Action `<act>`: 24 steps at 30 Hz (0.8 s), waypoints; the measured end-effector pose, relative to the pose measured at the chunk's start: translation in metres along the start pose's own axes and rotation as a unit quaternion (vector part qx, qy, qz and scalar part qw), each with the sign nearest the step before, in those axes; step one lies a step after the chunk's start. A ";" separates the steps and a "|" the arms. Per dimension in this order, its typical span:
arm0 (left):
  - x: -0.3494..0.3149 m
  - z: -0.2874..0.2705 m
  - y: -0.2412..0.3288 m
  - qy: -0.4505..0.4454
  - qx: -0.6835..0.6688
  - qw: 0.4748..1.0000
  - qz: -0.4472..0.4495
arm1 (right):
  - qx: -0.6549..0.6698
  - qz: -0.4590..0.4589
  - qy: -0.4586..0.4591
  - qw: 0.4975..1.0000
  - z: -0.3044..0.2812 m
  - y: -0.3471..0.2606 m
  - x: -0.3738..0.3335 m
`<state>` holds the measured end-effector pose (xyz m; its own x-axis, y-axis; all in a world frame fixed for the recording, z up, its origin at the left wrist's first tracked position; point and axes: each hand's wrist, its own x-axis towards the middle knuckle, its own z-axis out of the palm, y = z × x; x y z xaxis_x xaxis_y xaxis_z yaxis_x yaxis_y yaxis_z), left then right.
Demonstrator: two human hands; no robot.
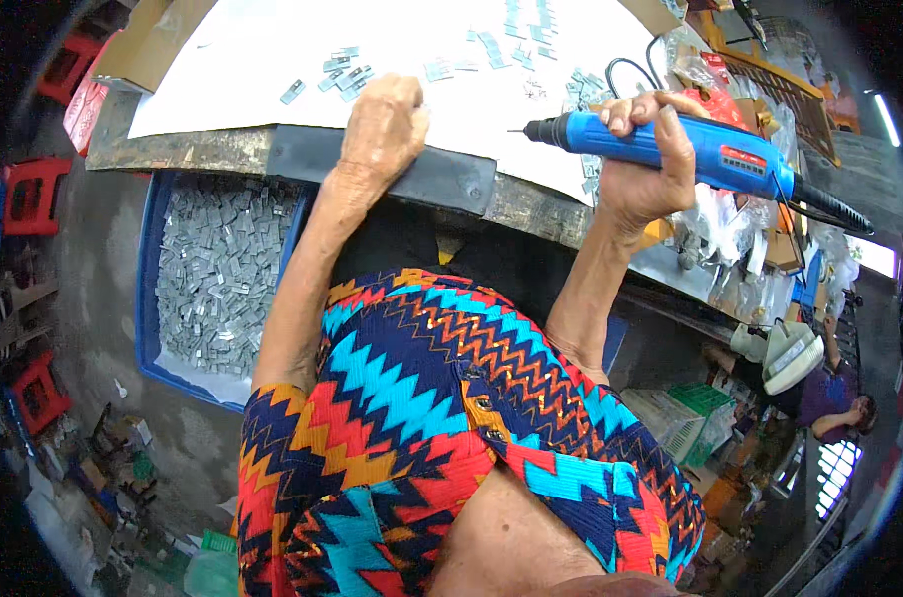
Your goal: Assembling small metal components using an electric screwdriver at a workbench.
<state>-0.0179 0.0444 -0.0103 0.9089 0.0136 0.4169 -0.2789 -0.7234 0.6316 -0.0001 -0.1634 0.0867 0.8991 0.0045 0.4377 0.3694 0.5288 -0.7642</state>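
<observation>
My right hand point(655, 149) is wrapped round a blue electric screwdriver point(740, 159). The tool lies nearly level, its thin bit pointing left, above the white sheet point(242, 70) that covers the table. Close to the table's front edge is my left hand point(387, 119), its fingers curled closed. What it holds, if anything, is hidden behind the knuckles. Just beyond and left of that hand lie several small grey metal plates point(344, 78), some with a hole. More plates point(511, 45) are spread out farther back, and others point(583, 90) are near the screwdriver's bit.
Below the table at left, a blue bin point(145, 298) holds a heap of small metal pieces point(217, 279). A dark strip point(441, 179) runs along the front edge. Plastic bags point(715, 214) crowd the right side, by the screwdriver's black cable point(834, 207). Red stools point(35, 199) stand left.
</observation>
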 end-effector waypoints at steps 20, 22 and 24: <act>0.021 0.028 0.018 0.017 -0.007 0.999 0.043 | -0.081 -0.071 0.036 0.994 -0.004 0.012 0.008; 0.017 0.033 0.021 0.012 -0.008 0.999 0.049 | -0.118 -0.059 0.039 0.991 -0.006 0.017 0.015; 0.016 0.036 0.026 0.007 -0.009 0.998 0.056 | -0.130 -0.060 0.048 0.989 -0.006 0.021 0.021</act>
<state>0.0007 0.0011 -0.0107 0.8670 -0.0572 0.4950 -0.3843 -0.7091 0.5912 0.0279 -0.1570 0.0767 0.8583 -0.1319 0.4959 0.5121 0.2846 -0.8104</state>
